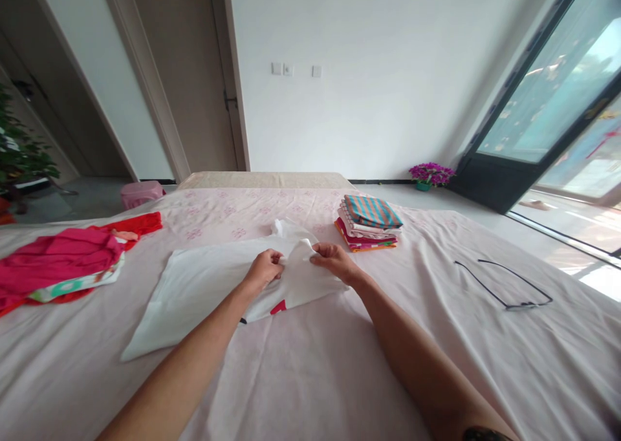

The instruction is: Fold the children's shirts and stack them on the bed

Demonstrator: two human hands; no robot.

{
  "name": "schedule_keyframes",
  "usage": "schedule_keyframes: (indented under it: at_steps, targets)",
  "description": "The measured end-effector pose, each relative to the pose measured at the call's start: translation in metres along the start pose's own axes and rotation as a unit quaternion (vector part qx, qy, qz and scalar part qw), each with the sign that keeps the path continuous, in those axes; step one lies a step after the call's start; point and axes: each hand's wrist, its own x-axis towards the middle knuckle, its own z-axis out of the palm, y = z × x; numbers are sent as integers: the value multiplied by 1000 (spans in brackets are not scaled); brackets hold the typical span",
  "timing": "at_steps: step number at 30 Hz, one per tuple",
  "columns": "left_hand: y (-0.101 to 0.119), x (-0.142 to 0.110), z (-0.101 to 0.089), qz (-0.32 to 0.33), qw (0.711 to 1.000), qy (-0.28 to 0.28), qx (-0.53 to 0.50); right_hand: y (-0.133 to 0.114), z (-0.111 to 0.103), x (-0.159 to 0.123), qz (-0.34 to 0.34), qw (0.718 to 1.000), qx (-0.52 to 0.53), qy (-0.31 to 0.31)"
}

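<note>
A white garment [194,286] lies spread flat on the pink bedsheet [339,363] in front of me, with a bit of red print showing at its near edge. My left hand [264,269] pinches a fold of the white cloth near its right end. My right hand [334,260] grips the same bunched part from the other side, fingers closed on it. The two hands are almost touching.
A stack of folded striped and coloured cloths [369,224] sits just beyond my right hand. A heap of pink and red clothes [63,260] lies at the left. A thin dark wire hanger [504,286] rests on the right. A pink stool [140,192], a plant and a glass door stand around the bed.
</note>
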Motion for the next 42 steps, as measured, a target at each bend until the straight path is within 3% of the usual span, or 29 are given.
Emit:
schedule_keyframes:
  at_steps: [3,7,9,12,19,24,29,37,42]
  targets:
    - [4,-3,-3,10,998,-42,-48,-6,-3,-3,21,998,12,-62]
    - [-1,-6,-10,48,995,-63,-53,-13,-6,-4,-36,986,-132,-96]
    - [-8,-6,-12,61,996,-50,-33,-16,-5,-5,-70,963,-238,-103]
    - [-17,-5,-14,67,998,-22,5,-22,1,-7,-70,921,-361,-129]
    - [-16,-3,-15,96,990,36,97,-31,12,-12,-48,861,-468,-193]
    - [-4,-12,-19,117,982,77,127,-27,10,-12,-23,871,-446,-206]
    - [1,-22,-18,152,963,59,216,-23,8,-11,-12,901,-378,-213]
    - [-4,-2,-4,132,959,87,237,-27,16,-14,-5,902,-414,-120]
    - [-8,2,-3,113,957,112,241,-28,19,-16,-14,881,-432,-192]
